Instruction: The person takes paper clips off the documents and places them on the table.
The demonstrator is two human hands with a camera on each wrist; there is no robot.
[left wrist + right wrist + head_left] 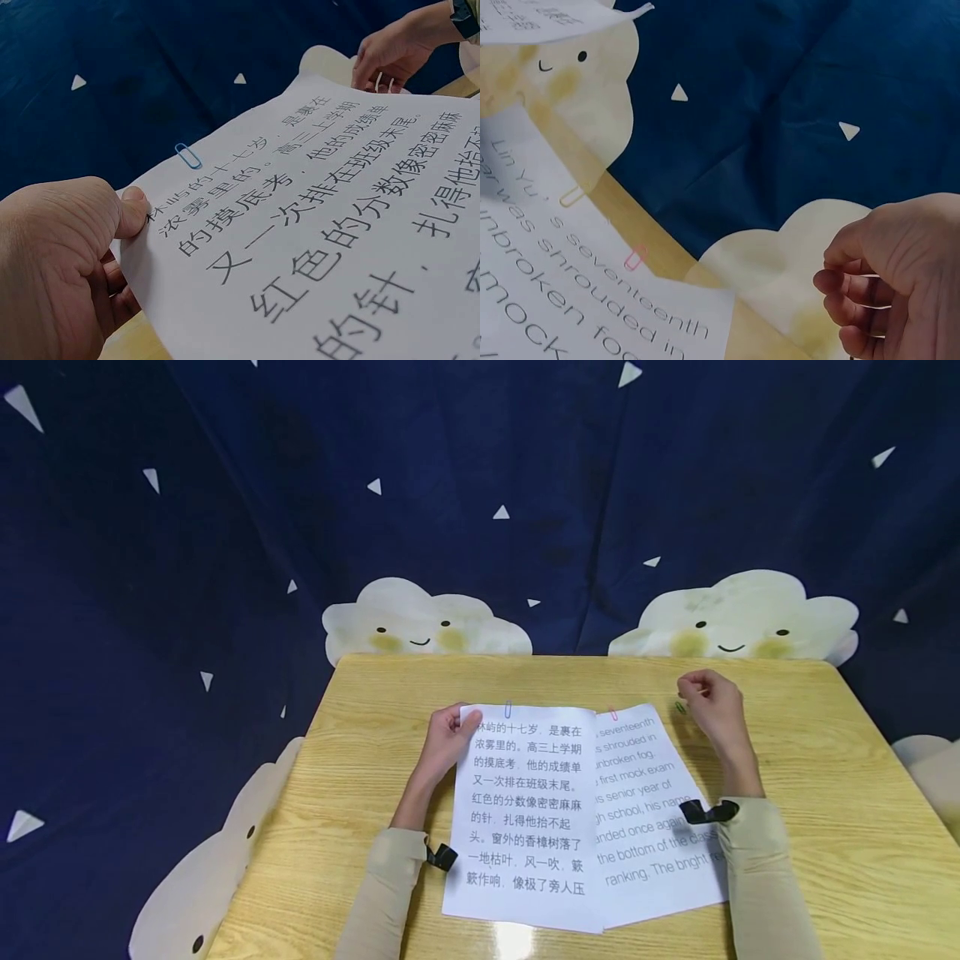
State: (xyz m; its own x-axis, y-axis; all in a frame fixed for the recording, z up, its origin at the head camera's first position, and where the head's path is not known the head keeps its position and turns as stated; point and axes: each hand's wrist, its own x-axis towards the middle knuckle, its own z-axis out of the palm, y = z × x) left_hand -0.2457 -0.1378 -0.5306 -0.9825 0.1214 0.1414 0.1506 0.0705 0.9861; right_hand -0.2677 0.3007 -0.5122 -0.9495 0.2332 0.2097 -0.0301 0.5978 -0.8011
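Observation:
My left hand [450,739] pinches the upper left corner of a white sheet printed with Chinese text [517,810], thumb on top. A blue paper clip [189,156] sits on that sheet's top edge. The sheet overlaps a second page with English text [645,827], which carries a pink paper clip [635,258] and a yellow paper clip [574,196] at its top edge. To the right, my right hand [712,706] is raised with loosely curled fingers [851,309], nothing visible between them. A green paper clip [680,707] shows just below its fingertips.
The sheets are at the middle front of a light wooden table [847,827]. Behind its far edge hangs a dark blue curtain [465,443] with white triangles and smiling clouds [427,618]. Each wrist wears a black strap [708,812].

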